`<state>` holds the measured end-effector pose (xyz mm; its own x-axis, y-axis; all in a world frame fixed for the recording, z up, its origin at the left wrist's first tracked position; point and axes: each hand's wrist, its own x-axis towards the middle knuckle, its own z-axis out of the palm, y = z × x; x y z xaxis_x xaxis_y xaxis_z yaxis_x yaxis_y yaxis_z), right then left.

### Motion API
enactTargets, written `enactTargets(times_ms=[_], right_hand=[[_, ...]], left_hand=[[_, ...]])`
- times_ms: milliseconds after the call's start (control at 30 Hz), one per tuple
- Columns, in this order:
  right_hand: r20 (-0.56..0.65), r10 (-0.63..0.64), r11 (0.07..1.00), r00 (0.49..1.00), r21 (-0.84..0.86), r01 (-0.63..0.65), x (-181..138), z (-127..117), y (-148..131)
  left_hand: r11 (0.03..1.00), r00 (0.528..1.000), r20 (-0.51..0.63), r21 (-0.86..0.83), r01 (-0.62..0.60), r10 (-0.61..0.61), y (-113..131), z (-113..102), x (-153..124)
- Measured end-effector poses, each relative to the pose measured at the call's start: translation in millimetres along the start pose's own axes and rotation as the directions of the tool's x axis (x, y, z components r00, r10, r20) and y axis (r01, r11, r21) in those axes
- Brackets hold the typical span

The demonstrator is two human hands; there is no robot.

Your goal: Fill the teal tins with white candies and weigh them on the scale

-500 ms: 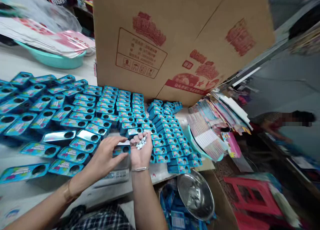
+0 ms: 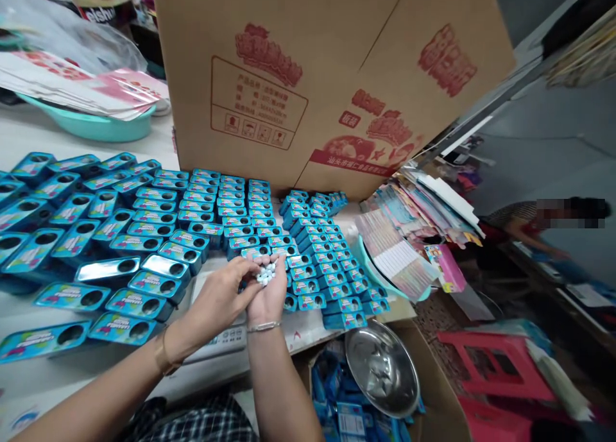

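My right hand (image 2: 268, 303) is turned palm up and cupped around several small white, pale-blue candies (image 2: 266, 274). Over its palm, my left hand (image 2: 222, 289) brings thumb and fingertips together at the edge of the candies; what sits between those fingertips is hidden. Below both hands lies a flat white device (image 2: 222, 343) with a printed front panel, like a small scale, partly covered by my left hand and forearm. Blue tins (image 2: 153, 229), each with a round hole in its top, stand close together around my hands.
A large cardboard box (image 2: 269, 102) rises behind the tins. On the right are a turquoise basin (image 2: 424, 294) under printed sheets, a metal bowl (image 2: 382, 368) over blue packets, and a red stool (image 2: 495, 365). Another turquoise basin (image 2: 96, 126) is at back left. A person bends over a far-right table.
My left hand has moved right from over the device to the candies, and its spread fingers have closed together. My right hand still holds the candies. The view has shifted slightly.
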<state>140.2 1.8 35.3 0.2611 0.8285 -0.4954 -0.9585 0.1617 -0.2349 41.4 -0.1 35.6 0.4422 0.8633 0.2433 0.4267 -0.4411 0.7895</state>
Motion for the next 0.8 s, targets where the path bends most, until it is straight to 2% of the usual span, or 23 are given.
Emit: enactTargets(times_ms=[333,467,633,800], right_hand=[[0.004,0.011,1.0,1.0,0.027,-0.012,-3.8,2.4,0.4],[-0.027,0.02,0.999,0.999,0.035,-0.019,0.3,-2.3,3.1],[-0.096,0.073,0.995,0.993,0.074,-0.066,3.9,-6.4,1.1],[-0.095,0.08,0.992,0.992,0.106,-0.07,5.8,-8.5,-10.7]], left_hand=[[0.996,0.981,0.171,0.03,0.088,-0.092,4.4,-10.5,13.0],[0.997,0.982,0.173,0.032,0.067,-0.072,-4.4,-11.1,7.5],[0.997,0.986,0.158,-0.044,0.056,-0.048,-18.7,-16.8,-3.4],[0.99,0.993,0.118,0.139,0.0,-0.017,-32.9,-19.0,-11.5]])
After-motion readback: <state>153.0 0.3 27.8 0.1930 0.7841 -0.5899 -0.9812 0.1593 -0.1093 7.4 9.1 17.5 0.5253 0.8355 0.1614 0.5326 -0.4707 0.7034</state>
